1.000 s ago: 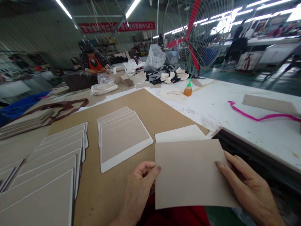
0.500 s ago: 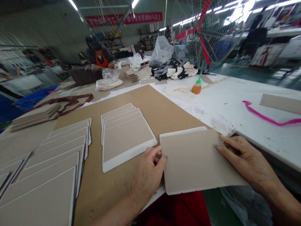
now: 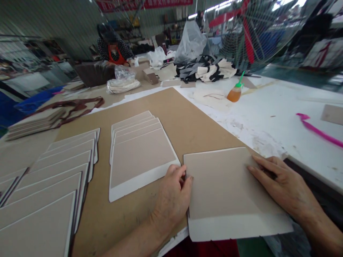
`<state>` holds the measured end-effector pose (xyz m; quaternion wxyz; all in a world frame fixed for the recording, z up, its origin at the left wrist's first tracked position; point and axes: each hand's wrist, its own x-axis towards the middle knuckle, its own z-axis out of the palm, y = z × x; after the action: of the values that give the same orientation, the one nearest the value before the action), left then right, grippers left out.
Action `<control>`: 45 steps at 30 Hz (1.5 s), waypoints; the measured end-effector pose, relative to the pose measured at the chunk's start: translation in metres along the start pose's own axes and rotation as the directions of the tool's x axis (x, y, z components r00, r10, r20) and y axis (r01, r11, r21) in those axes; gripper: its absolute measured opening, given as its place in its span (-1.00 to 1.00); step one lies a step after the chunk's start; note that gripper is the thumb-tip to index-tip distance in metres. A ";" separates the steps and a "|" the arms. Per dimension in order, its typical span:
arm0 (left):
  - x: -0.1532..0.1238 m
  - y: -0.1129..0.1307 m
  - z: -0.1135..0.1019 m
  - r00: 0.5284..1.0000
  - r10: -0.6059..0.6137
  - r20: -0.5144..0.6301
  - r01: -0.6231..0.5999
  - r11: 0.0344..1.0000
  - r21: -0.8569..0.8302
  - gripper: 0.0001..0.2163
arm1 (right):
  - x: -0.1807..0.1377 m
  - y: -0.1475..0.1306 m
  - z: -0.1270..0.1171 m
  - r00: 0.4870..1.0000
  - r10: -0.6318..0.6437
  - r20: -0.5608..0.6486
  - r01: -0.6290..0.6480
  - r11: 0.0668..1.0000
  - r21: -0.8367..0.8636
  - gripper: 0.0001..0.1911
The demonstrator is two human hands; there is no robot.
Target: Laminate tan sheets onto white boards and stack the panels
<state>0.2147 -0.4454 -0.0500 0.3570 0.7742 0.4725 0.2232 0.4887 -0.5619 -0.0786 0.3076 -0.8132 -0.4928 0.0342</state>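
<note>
A taupe sheet (image 3: 217, 185) lies between the two hands, flat on a slightly larger white board (image 3: 238, 226). The sheet is smooth, plain and matte, with a soft shadow near the right hand (image 3: 281, 187). The board shows as a thin white line beyond the sheet's far edge and as a broad pale band with small nicks along the near side, which juts past the edge of the surface. The left hand (image 3: 173, 194), fingers curled, has its thumb and forefinger closed on the sheet's left edge; the right hand grips the opposite edge, thumb on top.

Half a second ago the sheet sat nearer the person, covering almost all of that near band and leaving a wider white strip at the far side; now it has slid forward. The hands hold much the same places along its edges.

Just beyond the left hand, a fanned stack of similar panels (image 3: 143, 153) rests on a brown mat (image 3: 184, 114). Farther left of that hand, a longer row of panels (image 3: 34, 217) overlaps. Ahead of the right hand stand a bottle (image 3: 234, 94) of amber liquid and, farther off, a fan (image 3: 248, 39).
</note>
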 end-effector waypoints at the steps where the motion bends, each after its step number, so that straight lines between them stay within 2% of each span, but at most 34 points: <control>1: 0.000 0.000 0.000 1.000 -0.008 0.001 0.008 1.000 -0.003 -0.86 | -0.001 0.000 0.001 1.000 0.000 -0.001 0.000 1.000 0.002 -0.44; 8: -0.001 -0.001 0.000 1.000 -0.028 0.013 0.028 0.999 -0.026 -0.80 | -0.002 0.005 0.005 1.000 0.003 -0.003 -0.003 0.999 0.042 -0.43; 20: 0.003 -0.015 0.001 0.999 0.048 -0.003 -0.048 0.999 -0.013 -0.72 | -0.001 -0.006 0.000 0.998 -0.050 0.029 0.048 0.997 0.055 -0.55; 25: 0.002 -0.018 0.001 0.999 0.045 0.011 -0.045 0.999 0.005 -0.69 | 0.001 -0.007 -0.001 0.994 -0.059 0.087 0.058 0.998 0.014 -0.53; 33: 0.003 -0.018 0.001 0.999 0.037 0.014 -0.037 0.999 0.016 -0.68 | 0.002 -0.010 -0.001 0.991 -0.062 0.114 0.067 0.997 -0.038 -0.54; 40: 0.004 -0.016 0.000 0.999 0.039 0.020 -0.040 0.998 0.046 -0.66 | 0.002 -0.005 0.000 0.993 -0.023 0.112 0.016 0.998 0.064 -0.49; 45: 0.004 -0.016 0.000 0.998 0.066 0.022 -0.067 0.996 0.066 -0.67 | 0.004 -0.003 0.000 0.993 -0.008 0.115 -0.004 0.995 0.103 -0.54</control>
<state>0.2077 -0.4371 -0.0619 0.3283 0.8032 0.4499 0.2114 0.4886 -0.5578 -0.0761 0.3201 -0.7924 -0.5083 0.1061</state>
